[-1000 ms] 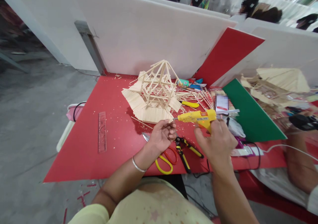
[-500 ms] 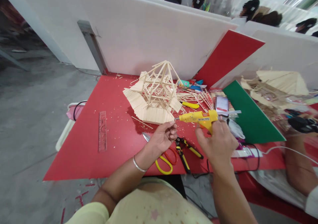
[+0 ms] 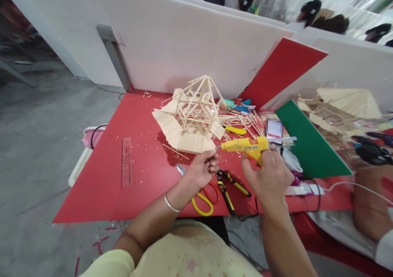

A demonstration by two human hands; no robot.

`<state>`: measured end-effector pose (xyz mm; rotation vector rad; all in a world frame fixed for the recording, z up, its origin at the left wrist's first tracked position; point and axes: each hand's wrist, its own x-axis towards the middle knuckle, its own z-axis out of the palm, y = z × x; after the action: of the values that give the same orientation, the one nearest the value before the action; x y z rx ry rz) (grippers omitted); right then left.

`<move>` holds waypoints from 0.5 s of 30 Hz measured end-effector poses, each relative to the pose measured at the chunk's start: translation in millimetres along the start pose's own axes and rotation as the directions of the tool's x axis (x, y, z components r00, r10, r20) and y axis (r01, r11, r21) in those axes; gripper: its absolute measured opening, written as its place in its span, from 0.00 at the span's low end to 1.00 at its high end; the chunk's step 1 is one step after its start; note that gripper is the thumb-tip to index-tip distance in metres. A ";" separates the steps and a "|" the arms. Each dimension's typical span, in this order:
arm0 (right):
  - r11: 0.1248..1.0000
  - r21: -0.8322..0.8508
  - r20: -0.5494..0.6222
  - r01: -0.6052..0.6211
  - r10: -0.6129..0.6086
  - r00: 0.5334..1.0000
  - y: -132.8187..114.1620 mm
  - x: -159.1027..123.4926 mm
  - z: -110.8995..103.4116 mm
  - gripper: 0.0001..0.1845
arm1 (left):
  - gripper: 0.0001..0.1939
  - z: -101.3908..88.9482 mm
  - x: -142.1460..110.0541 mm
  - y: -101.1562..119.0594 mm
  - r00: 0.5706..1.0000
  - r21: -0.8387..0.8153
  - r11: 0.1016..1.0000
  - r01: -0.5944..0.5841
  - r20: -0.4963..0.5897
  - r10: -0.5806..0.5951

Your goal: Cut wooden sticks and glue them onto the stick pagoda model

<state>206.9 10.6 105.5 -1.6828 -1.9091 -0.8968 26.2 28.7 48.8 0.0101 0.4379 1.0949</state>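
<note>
My right hand [image 3: 270,172] is wrapped round the handle of a yellow hot glue gun [image 3: 244,145], its nozzle pointing left. Close to that nozzle, my left hand [image 3: 202,166] has its thumb and fingertips pinched together; whatever they grip is too small to make out. Just beyond my left fingertips stands a model of a roofed building [image 3: 193,140] built from thin wooden sticks, with slatted lower roof panels and an open stick frame rising to a peak. Scissors [image 3: 202,203] with a red and a yellow handle lie partly under my left wrist. Black-and-yellow pliers [image 3: 227,193] rest between my forearms.
A clear ruler [image 3: 126,162] lies on the red tabletop [image 3: 101,179] at left. Loose sticks [image 3: 242,119], a yellow-handled tool [image 3: 236,130] and a phone [image 3: 274,130] are behind the glue gun. A green board [image 3: 313,146] leans at right, beside another person's arm [image 3: 371,203] and stick model [image 3: 346,105].
My hands, the glue gun and the stick model hold almost still. At far right, the other person's arm and the dark tool by it have shifted slightly.
</note>
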 end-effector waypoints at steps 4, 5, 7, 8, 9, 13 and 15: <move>1.000 0.010 0.016 -0.011 0.011 1.000 0.4 -0.7 0.4 0.13 | 0.11 2.1 -0.7 1.4 1.000 0.009 1.000 0.003 -0.011 -0.003; 1.000 0.006 0.020 -0.012 0.011 1.000 0.9 -1.1 0.9 0.13 | 0.11 2.7 -0.9 1.7 1.000 0.010 1.000 0.005 -0.013 -0.004; 1.000 0.000 0.024 -0.015 0.015 1.000 1.9 -1.8 2.0 0.13 | 0.11 3.4 -1.4 2.1 1.000 0.013 1.000 0.009 -0.012 -0.009; 1.000 0.003 0.025 -0.016 0.016 1.000 2.3 -2.1 2.5 0.13 | 0.11 3.5 -1.8 2.4 1.000 0.014 1.000 0.012 -0.011 -0.012; 1.000 0.008 0.026 -0.018 0.018 0.999 2.6 -2.2 2.7 0.13 | 0.11 3.5 -2.2 2.6 1.000 0.015 1.000 0.017 -0.010 -0.017; 0.999 0.036 0.040 -0.022 0.021 0.999 1.8 -1.5 2.5 0.12 | 0.11 2.7 -3.7 3.2 0.999 0.014 0.999 0.035 -0.002 -0.035; 0.999 0.037 0.043 -0.021 0.020 0.999 0.6 -0.8 2.2 0.13 | 0.11 1.9 -3.6 3.1 0.999 0.015 0.999 0.037 0.001 -0.037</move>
<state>207.9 11.6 103.5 -1.7094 -1.9204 -0.8190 22.9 27.4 52.5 0.0156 0.4436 1.0556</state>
